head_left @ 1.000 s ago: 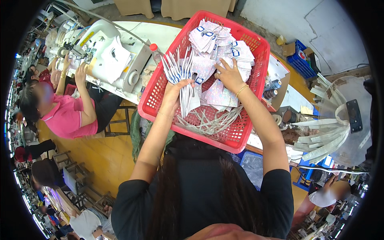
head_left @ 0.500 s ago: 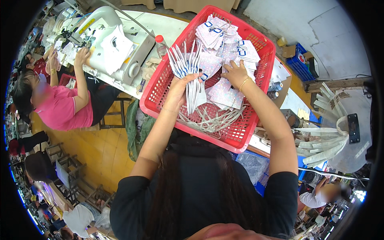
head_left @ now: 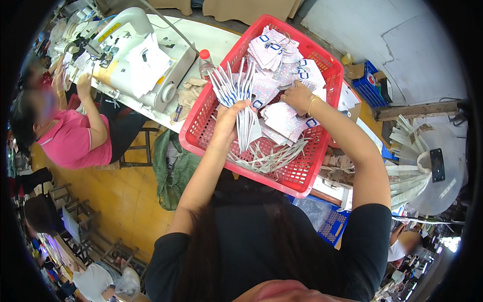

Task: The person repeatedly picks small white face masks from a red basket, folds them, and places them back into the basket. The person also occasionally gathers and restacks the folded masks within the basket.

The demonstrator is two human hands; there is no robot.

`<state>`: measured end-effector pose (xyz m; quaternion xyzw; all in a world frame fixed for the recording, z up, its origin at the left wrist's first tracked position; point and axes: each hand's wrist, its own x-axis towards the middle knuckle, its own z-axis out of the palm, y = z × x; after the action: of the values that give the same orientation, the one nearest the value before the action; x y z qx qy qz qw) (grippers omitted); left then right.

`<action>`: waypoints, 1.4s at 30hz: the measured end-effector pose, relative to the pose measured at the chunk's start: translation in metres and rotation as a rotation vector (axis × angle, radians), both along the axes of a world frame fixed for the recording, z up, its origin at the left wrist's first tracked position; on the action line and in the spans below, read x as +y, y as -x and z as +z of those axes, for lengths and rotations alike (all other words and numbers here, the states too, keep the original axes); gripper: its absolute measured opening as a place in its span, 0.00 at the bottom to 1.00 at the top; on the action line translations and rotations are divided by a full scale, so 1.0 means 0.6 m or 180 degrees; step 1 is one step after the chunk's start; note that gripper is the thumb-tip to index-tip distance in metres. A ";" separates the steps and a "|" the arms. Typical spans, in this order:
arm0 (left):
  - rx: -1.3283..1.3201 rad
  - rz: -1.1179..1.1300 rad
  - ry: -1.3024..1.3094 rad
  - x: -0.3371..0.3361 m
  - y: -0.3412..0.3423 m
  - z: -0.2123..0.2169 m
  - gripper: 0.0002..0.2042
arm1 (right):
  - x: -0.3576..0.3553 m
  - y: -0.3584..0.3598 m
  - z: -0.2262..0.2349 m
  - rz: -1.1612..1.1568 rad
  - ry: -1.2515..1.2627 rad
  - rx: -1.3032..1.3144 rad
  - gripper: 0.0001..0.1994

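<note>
My left hand is closed round a fanned bundle of flat white fabric pieces with blue edges, held upright over the left part of a red plastic basket. My right hand is inside the basket, its fingers bent and drawn together on the pale printed fabric pieces; the fingertips are partly hidden. Below it lie loose pale floral pieces. More pieces with blue loop prints are heaped at the far end. A tangle of narrow white strips rests at the near end.
A white sewing machine with white pieces on it stands on the table at left, beside a red-capped bottle. A person in a pink shirt sits there. Pale strips hang at right. A blue crate stands far right.
My right hand has drawn its fingers together and shifted slightly on the pieces; the floral pieces under it have spread. My left hand still holds the bundle. The view has shifted a little.
</note>
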<state>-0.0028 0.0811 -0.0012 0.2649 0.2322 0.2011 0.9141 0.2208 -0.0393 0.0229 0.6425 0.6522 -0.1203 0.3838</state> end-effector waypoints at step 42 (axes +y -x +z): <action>0.0016 0.0315 -0.0872 -0.059 -0.025 0.047 0.20 | -0.068 0.069 0.123 -0.2968 -0.3484 -0.0646 0.23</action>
<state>0.0120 0.0458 0.0272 0.3759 0.2177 0.2750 0.8577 0.1794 -0.0799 0.0966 0.9618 0.2384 0.1324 -0.0252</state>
